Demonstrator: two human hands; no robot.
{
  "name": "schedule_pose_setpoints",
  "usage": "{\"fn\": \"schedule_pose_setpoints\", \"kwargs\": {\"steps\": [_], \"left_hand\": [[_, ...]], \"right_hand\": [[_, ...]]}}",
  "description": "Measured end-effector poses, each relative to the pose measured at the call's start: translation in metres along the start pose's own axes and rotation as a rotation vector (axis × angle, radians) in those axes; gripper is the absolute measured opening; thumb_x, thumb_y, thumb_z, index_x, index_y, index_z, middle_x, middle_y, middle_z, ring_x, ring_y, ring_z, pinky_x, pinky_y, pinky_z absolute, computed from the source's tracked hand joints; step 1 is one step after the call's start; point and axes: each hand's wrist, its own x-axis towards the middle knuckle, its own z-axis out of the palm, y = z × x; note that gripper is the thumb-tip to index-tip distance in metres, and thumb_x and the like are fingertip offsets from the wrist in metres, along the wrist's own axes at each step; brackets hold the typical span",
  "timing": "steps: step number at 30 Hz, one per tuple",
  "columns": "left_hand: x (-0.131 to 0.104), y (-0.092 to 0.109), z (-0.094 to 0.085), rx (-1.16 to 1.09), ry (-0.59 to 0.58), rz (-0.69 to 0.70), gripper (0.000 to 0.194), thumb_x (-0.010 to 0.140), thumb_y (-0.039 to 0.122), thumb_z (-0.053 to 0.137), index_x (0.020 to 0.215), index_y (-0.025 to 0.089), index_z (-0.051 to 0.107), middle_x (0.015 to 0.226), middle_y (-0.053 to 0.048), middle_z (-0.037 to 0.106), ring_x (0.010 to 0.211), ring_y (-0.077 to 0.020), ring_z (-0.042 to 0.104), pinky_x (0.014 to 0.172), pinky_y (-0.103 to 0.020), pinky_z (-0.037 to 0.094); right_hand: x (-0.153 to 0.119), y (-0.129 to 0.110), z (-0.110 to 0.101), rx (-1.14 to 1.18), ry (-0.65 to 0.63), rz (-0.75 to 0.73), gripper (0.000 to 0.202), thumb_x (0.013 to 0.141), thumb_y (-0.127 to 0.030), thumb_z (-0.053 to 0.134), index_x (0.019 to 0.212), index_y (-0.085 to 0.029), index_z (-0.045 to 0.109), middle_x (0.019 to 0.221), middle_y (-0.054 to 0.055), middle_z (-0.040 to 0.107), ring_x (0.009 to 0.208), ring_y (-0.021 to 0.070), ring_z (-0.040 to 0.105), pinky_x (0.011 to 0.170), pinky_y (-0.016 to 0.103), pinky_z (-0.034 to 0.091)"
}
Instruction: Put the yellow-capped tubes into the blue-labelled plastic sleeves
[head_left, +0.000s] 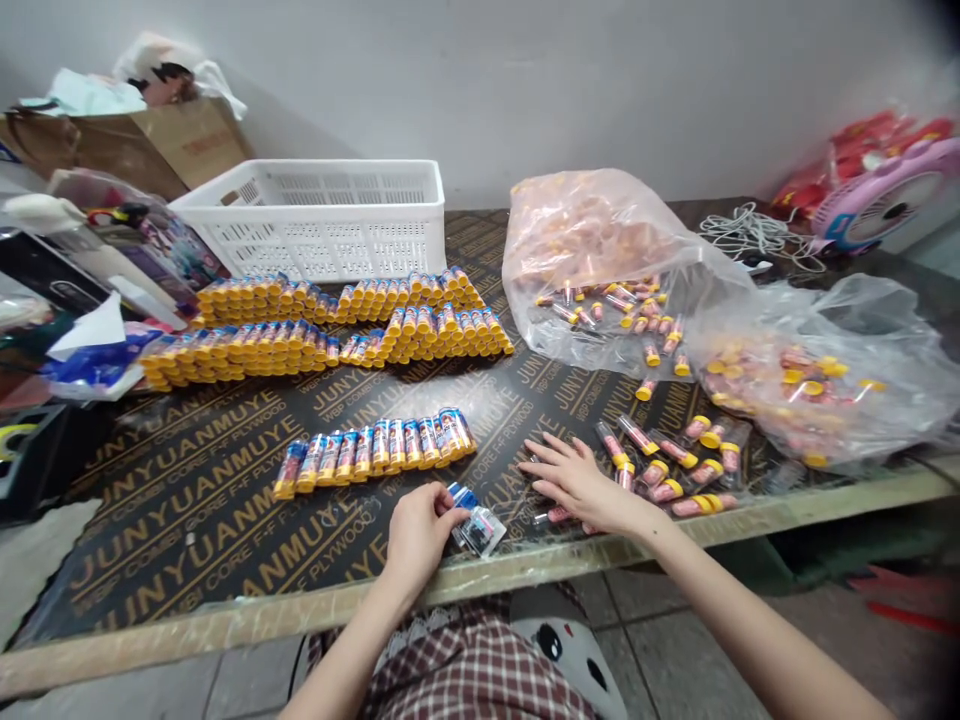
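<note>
Pinching a small stack of thin clear-and-blue plastic sleeves (pixel 486 530) near the table's (pixel 187 560) front edge: left hand (pixel 416 535); right hand (pixel 574 485) is spread, fingers apart and unclenched, beside loose yellow-capped round tubes (pixel 666 491) along that edge. Crinkled see-through bags (pixel 592 225) toward the right edge hold more pink-filled tubes. Perforated rigid white basket (pixel 322 238) sits at the back edge, behind stacked glossy labelled tubes (pixel 450 335).
</note>
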Motion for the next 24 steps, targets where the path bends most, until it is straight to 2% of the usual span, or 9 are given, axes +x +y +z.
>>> {"fn": "schedule_pose_setpoints", "kwargs": {"steps": [3, 5, 7, 11, 14, 16, 19, 21, 24], "left_hand": [[-0.001, 0.0, -0.001, -0.016, 0.018, 0.0, 0.014, 0.071, 0.029, 0.064, 0.063, 0.018, 0.061, 0.061, 0.0, 0.061, 0.06, -0.0153, 0.053, 0.058, -0.024, 0.034], [-0.001, 0.0, -0.002, -0.014, 0.024, 0.008, 0.015, 0.074, 0.028, 0.061, 0.063, 0.018, 0.063, 0.062, -0.002, 0.063, 0.06, -0.0157, 0.054, 0.06, -0.025, 0.035], [-0.002, 0.001, -0.003, 0.0, 0.027, 0.012, 0.015, 0.075, 0.027, 0.06, 0.065, 0.018, 0.065, 0.064, -0.002, 0.064, 0.061, -0.0158, 0.055, 0.061, -0.026, 0.035], [-0.003, 0.003, -0.004, 0.02, 0.077, 0.007, 0.007, 0.071, 0.022, 0.065, 0.066, 0.018, 0.062, 0.067, -0.001, 0.063, 0.062, -0.0146, 0.053, 0.062, -0.025, 0.035], [-0.004, 0.005, -0.005, -0.035, 0.126, 0.015, 0.01, 0.067, 0.019, 0.068, 0.062, 0.018, 0.059, 0.065, 0.001, 0.059, 0.061, -0.0132, 0.051, 0.061, -0.025, 0.035], [-0.004, 0.007, -0.007, -0.199, 0.111, -0.01, 0.013, 0.066, 0.021, 0.069, 0.061, 0.017, 0.057, 0.063, 0.001, 0.057, 0.059, -0.0125, 0.051, 0.06, -0.025, 0.037], [-0.004, 0.012, -0.01, -0.668, 0.024, -0.157, 0.021, 0.066, 0.03, 0.069, 0.065, 0.018, 0.051, 0.056, 0.003, 0.056, 0.054, -0.0119, 0.053, 0.057, -0.025, 0.043], [-0.004, 0.015, -0.012, -0.948, -0.012, -0.269, 0.029, 0.062, 0.031, 0.073, 0.068, 0.019, 0.047, 0.053, 0.005, 0.056, 0.051, -0.0115, 0.054, 0.057, -0.026, 0.047], [-0.005, 0.019, -0.015, -1.145, -0.003, -0.349, 0.037, 0.051, 0.021, 0.081, 0.074, 0.017, 0.052, 0.059, 0.003, 0.063, 0.054, -0.0112, 0.058, 0.059, -0.025, 0.05]], "right_hand": [[-0.011, -0.009, -0.01, -0.012, 0.093, -0.006, 0.028, 0.083, -0.032, 0.057, 0.11, -0.025, 0.063, 0.125, 0.011, 0.055, 0.12, 0.0311, 0.045, 0.094, 0.053, 0.036], [-0.017, -0.017, -0.014, -0.053, 0.093, -0.003, 0.017, 0.078, -0.026, 0.062, 0.094, -0.022, 0.066, 0.104, 0.01, 0.06, 0.105, 0.0286, 0.052, 0.085, 0.046, 0.041], [-0.022, -0.024, -0.012, -0.115, 0.06, 0.022, 0.007, 0.076, -0.02, 0.062, 0.081, -0.02, 0.066, 0.09, 0.009, 0.059, 0.092, 0.0271, 0.053, 0.078, 0.042, 0.042], [-0.025, -0.034, 0.0, -0.158, 0.079, 0.064, 0.005, 0.075, -0.015, 0.062, 0.071, -0.019, 0.063, 0.089, 0.01, 0.057, 0.089, 0.0274, 0.052, 0.076, 0.041, 0.042], [-0.025, -0.043, 0.005, 0.031, 0.162, 0.062, 0.004, 0.083, -0.019, 0.057, 0.08, -0.019, 0.06, 0.092, 0.008, 0.059, 0.092, 0.0252, 0.053, 0.082, 0.041, 0.042], [-0.025, -0.051, 0.006, 0.262, 0.182, 0.104, 0.006, 0.088, -0.025, 0.052, 0.088, -0.02, 0.055, 0.088, 0.005, 0.06, 0.086, 0.0207, 0.056, 0.078, 0.035, 0.044], [-0.024, -0.064, 0.011, 0.53, 0.282, 0.204, 0.013, 0.089, -0.034, 0.053, 0.091, -0.021, 0.054, 0.085, 0.003, 0.061, 0.078, 0.0178, 0.058, 0.072, 0.031, 0.047], [-0.021, -0.073, 0.015, 0.601, 0.46, 0.259, 0.016, 0.087, -0.036, 0.056, 0.094, -0.021, 0.059, 0.091, 0.004, 0.061, 0.085, 0.0194, 0.058, 0.075, 0.031, 0.047], [-0.017, -0.087, 0.021, 0.668, 0.732, 0.325, 0.017, 0.082, -0.033, 0.063, 0.095, -0.022, 0.063, 0.097, 0.006, 0.059, 0.095, 0.0211, 0.057, 0.078, 0.033, 0.049]]}}
